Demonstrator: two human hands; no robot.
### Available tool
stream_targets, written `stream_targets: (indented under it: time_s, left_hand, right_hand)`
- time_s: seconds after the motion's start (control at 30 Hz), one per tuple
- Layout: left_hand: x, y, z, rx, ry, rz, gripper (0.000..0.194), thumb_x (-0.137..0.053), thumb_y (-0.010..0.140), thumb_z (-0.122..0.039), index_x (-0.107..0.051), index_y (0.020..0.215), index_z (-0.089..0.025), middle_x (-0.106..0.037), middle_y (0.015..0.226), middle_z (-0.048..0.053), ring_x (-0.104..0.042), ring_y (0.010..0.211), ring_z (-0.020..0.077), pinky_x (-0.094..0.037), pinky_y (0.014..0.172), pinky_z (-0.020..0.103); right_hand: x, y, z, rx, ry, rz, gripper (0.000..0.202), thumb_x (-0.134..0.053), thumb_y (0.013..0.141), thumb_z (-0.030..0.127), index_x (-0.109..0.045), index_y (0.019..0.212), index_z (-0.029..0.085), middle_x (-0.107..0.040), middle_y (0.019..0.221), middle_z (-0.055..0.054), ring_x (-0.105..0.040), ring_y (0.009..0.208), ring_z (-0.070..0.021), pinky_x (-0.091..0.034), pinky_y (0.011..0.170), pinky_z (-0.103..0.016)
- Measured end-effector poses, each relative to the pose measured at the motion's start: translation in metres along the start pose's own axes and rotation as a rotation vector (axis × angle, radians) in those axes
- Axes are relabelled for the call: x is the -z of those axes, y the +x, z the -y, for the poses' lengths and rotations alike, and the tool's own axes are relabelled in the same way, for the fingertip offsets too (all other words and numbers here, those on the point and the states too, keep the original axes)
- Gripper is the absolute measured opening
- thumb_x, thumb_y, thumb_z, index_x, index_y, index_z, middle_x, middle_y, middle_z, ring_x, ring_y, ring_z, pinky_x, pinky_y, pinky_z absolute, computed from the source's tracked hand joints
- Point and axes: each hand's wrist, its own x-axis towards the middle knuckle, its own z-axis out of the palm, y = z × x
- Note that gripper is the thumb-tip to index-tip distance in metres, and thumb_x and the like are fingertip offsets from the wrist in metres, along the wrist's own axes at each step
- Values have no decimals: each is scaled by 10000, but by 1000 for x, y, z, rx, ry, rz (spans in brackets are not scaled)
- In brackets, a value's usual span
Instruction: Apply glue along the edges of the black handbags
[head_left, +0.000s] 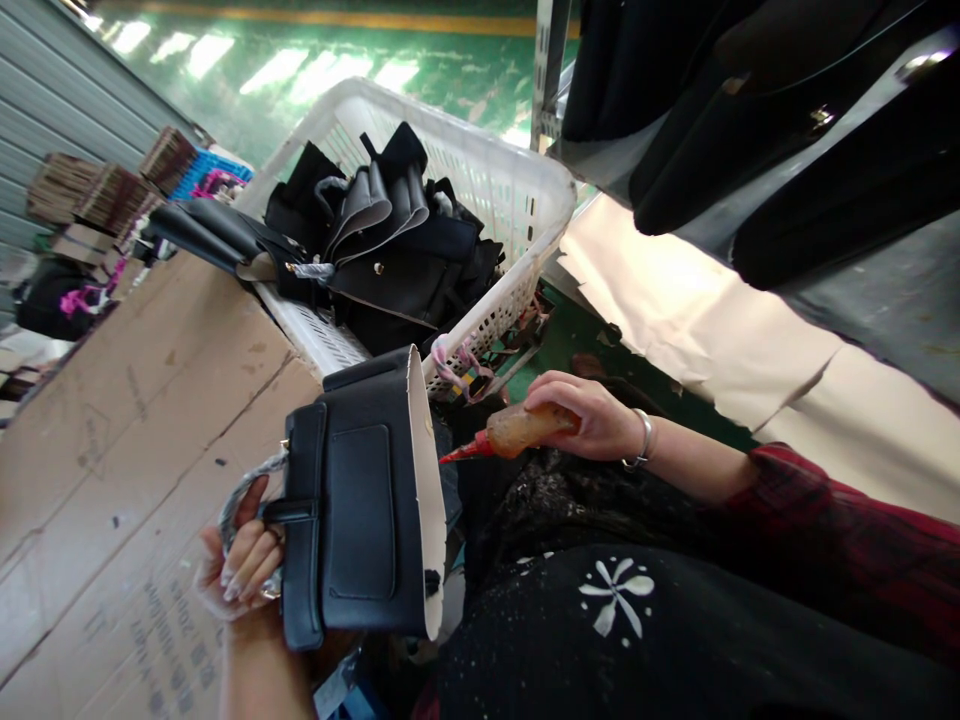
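A black handbag (pixel 360 510) lies on its side in front of me, its pale-lined edge facing right. My left hand (pixel 247 555) has its fingers curled around the bag's handle (pixel 238 500), which is wrapped in clear plastic. In my right hand (pixel 581 410) is an amber squeeze bottle (pixel 517 428) with a red pointed nozzle. The nozzle tip points left, close to the bag's pale edge; whether it touches cannot be made out.
A white plastic basket (pixel 517 165) holding several black bag pieces (pixel 405 260) stands ahead. Cardboard (pixel 112 450) covers the surface at left. Black bags (pixel 810 120) rest on a rack at upper right, above beige sheets (pixel 675 300). Stacked brown pieces (pixel 90 195) are at far left.
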Motion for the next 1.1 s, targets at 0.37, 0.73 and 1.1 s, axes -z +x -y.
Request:
stream_targets:
  time_s: [0.37, 0.73, 1.1]
  left_hand:
    - [-1, 0, 2, -42, -22, -34, 645, -498, 871, -162, -327, 1480, -33, -243, 458, -90, -340, 358, 117, -247, 287, 129]
    - [-2, 2, 4, -39, -27, -40, 655, -492, 861, -182, -335, 1479, -31, -246, 464, -85, -338, 355, 118, -233, 271, 125]
    - [-12, 11, 9, -3, 11, 19, 578, -518, 908, -143, -370, 1434, 44, -236, 472, -97, -312, 352, 85, -202, 273, 84]
  right_hand:
    - [2, 9, -11, -48, -41, -156, 324, -720, 819, 288, -536, 1077, 219, -624, 942, -79, -622, 813, -198, -545, 691, -308]
    - [-13, -2, -15, -90, 37, -84, 314, -706, 838, 327, -534, 1068, 202, -636, 941, -81, -625, 818, -191, -536, 702, -303]
    - [-17, -19, 6, -98, 161, -26, 315, -690, 861, 389, -551, 1065, 194, -637, 927, -87, -623, 801, -185, -536, 671, -288]
